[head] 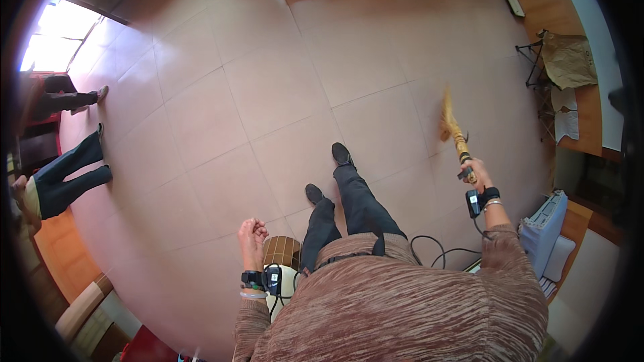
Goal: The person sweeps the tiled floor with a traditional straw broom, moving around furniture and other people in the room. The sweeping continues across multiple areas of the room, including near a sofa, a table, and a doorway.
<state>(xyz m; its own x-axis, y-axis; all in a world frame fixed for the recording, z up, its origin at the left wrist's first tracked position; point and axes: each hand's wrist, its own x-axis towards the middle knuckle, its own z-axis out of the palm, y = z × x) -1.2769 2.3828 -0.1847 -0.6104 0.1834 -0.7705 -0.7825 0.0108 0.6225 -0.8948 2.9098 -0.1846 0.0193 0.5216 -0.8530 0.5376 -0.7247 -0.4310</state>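
My right hand (475, 173), at the right, grips the upper end of a straw hand broom (457, 140). The broom's pale bristles point away from me over the tiled floor (282, 105) and look blurred; whether they touch the tiles I cannot tell. At the lower middle, my left hand (252, 236) is held up with its fingers curled, and nothing shows in it. Both wrists carry a black strap with a small cabled device. Just right of my left hand is a brown and white rounded object (283, 254), partly hidden by the wrist device.
Two people stand at the left edge, one in blue trousers (70, 176), the other in dark trousers (65, 102). On the right are a folding stand with brown paper (568, 60), wooden furniture and a pale blue box-like item (543, 226). A black cable (443, 256) loops beside my right hip.
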